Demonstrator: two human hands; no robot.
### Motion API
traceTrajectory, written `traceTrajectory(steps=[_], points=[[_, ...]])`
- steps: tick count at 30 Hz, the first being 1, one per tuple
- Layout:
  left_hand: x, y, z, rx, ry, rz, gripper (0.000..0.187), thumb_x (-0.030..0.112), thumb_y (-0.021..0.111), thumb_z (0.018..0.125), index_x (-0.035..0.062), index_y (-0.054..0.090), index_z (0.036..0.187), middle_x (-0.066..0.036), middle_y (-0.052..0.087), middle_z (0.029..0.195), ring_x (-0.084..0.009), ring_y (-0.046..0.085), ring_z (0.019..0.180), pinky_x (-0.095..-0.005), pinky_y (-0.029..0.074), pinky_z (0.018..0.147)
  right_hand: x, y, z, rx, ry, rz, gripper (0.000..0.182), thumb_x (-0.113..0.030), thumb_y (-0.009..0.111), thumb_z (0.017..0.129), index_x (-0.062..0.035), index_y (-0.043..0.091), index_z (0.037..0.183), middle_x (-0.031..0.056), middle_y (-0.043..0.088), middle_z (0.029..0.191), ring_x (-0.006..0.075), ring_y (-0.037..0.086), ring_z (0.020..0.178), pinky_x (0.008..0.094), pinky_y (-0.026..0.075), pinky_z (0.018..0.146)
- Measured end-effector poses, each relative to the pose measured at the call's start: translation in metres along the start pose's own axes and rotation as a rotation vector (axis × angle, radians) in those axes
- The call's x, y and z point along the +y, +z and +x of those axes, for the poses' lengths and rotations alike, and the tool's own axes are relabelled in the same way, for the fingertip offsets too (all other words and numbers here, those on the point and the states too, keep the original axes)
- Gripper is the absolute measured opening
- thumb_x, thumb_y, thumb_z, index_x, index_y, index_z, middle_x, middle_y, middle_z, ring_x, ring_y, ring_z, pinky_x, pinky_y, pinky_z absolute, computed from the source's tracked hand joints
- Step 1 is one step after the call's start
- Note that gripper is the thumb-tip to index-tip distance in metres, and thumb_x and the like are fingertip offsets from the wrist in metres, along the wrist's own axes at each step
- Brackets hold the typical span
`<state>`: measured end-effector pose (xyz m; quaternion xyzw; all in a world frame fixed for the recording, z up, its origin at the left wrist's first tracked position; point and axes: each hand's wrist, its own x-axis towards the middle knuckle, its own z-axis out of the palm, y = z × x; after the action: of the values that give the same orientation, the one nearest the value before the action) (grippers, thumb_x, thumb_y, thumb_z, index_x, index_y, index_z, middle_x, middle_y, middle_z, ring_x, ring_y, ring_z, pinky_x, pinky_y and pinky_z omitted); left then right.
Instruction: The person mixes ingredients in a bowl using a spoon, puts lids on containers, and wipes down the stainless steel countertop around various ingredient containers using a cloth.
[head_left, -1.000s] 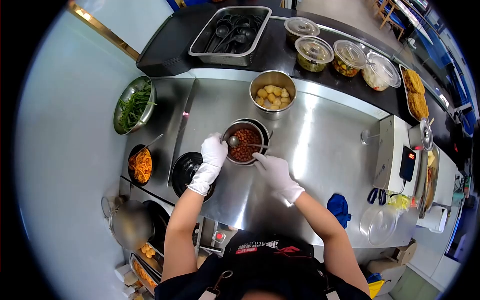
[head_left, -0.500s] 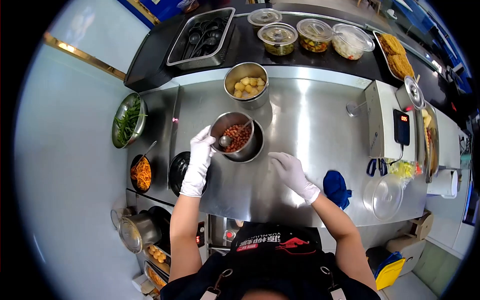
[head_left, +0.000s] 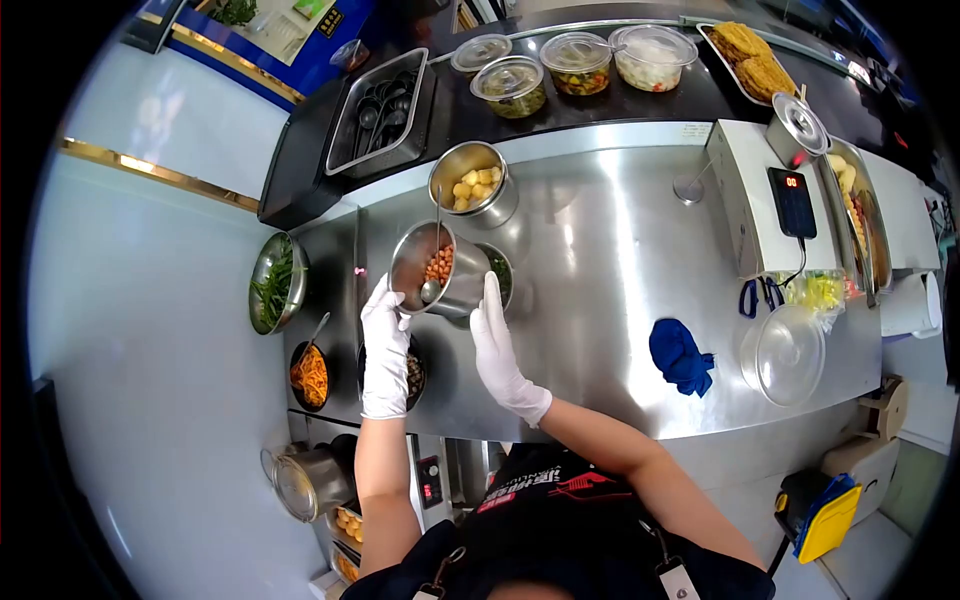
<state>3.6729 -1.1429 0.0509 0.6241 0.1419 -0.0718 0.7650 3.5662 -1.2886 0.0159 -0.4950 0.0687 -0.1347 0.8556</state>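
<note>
1 steel pot [head_left: 468, 285] of orange pieces [head_left: 440, 262] is being held tilted, just bodyward of the yellow-chunk pot [head_left: 498, 206]. its rim is being grasped by the left hand [head_left: 384, 322]; right hand [head_left: 497, 358] is being held flat, unclenched, alongside, probably for steadying; contact unclear.

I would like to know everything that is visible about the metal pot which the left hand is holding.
The metal pot is silvery, shiny and cylindrical, probably steel. It is tipped over the metal counter, its mouth turned toward the picture's left. Inside are reddish-brown, nut-like pieces and a metal spoon, its handle leaning across the far rim. The gloved left hand grips the near-left rim; the flat right hand is at the base end, contact unclear. What its underside touches is hidden.
</note>
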Motion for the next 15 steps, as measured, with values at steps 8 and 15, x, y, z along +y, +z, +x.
traceTrajectory(steps=[8,15], points=[[-0.002,-0.006,-0.006,-0.063,-0.08,-0.047,0.05,-0.005,0.047,0.079,-0.0024,0.05,0.129,-0.01,0.064,0.087,-0.0078,0.044,0.042,-0.0198,0.029,0.033,0.005,-0.002,0.036,0.165,0.209,0.454,0.057,-0.038,0.037,0.101,-0.0023,0.027,0.145,0.0087,0.029,0.15,0.0196,0.029,0.137,0.0322,0.02,0.113],[-0.002,0.0,0.001,-0.185,-0.03,-0.063,0.049,-0.004,0.047,0.079,-0.0055,0.051,0.128,-0.016,0.065,0.102,-0.0079,0.049,0.045,-0.0187,0.031,0.033,0.017,-0.013,0.051,-0.084,0.393,1.071,0.062,-0.057,0.033,0.096,-0.0099,0.041,0.136,0.0072,0.049,0.133,0.0233,0.046,0.123,0.0422,0.033,0.106]])
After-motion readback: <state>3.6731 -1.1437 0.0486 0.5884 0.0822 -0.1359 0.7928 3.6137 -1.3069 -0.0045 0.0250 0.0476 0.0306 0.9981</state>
